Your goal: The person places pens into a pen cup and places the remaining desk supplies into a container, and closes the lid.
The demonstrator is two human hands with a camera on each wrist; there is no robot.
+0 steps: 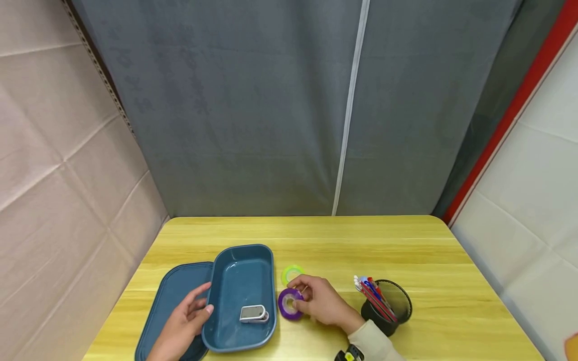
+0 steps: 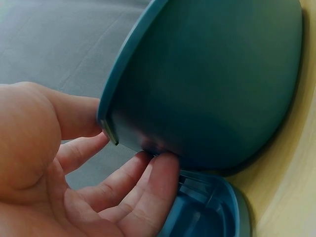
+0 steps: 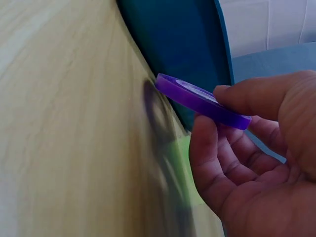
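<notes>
My left hand [image 1: 182,318] holds the near left side of an open blue box [image 1: 241,281], thumb at the rim and other fingertips against the outer wall. Inside the box lies a small silver object with a grey panel [image 1: 254,314]. Just right of the box, my right hand [image 1: 322,301] pinches a purple tape roll [image 1: 287,312] between thumb and fingers. The right wrist view shows this purple roll [image 3: 197,101] tilted, raised over the table, with its shadow beside it. A yellow-green tape roll [image 1: 291,272] lies on the table behind it.
A blue lid [image 1: 164,296] lies left of the box, partly under the left hand and box edge. On the right stands a black mesh pen cup [image 1: 386,323] with several pens [image 1: 372,291] leaning in it. A grey curtain [image 1: 253,110] hangs behind the wooden table [image 1: 361,240].
</notes>
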